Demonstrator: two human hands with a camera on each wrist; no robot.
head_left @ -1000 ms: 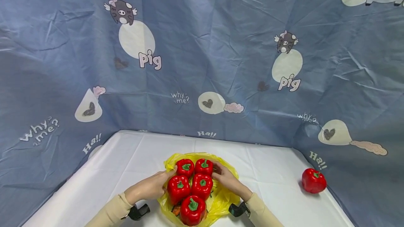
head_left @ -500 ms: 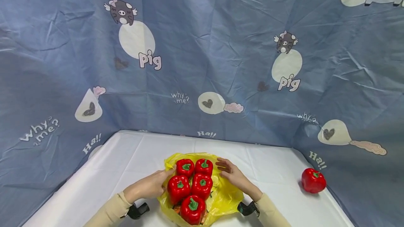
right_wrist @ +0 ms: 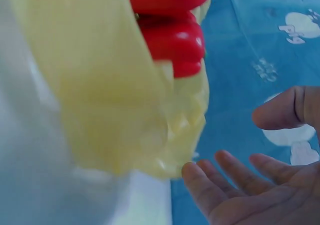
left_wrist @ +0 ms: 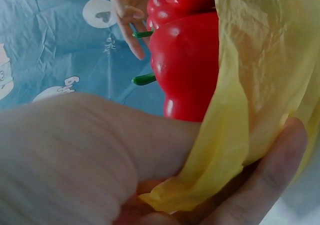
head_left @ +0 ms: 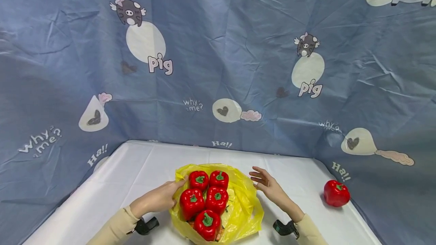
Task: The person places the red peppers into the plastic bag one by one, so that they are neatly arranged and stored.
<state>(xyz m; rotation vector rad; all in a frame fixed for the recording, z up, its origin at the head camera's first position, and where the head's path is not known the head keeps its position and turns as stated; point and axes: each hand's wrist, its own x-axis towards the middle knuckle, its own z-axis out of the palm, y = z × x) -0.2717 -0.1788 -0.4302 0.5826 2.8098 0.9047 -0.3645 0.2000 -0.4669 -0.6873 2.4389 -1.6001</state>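
Observation:
A yellow plastic bag (head_left: 242, 199) sits spread at the table's front, its mouth facing up. Several red bell peppers (head_left: 193, 204) with green stems fill its left and middle part. My left hand (head_left: 158, 199) pinches the bag's left rim; in the left wrist view the thumb is inside and a finger lies outside the yellow film (left_wrist: 227, 135). Just right of the bag, my right hand (head_left: 270, 189) hangs with fingers spread and nothing in them. One more red bell pepper (head_left: 336, 193) lies alone near the table's right edge.
The table (head_left: 153, 165) has a white cover. Behind it and at both sides hangs a blue curtain (head_left: 218, 67) with pig prints. Something brownish shows under the front pepper in the bag, too hidden to name.
My right hand has let go of the far right pepper in the bag and moved out to the right, past the bag's rim. My left hand has stayed at the left rim.

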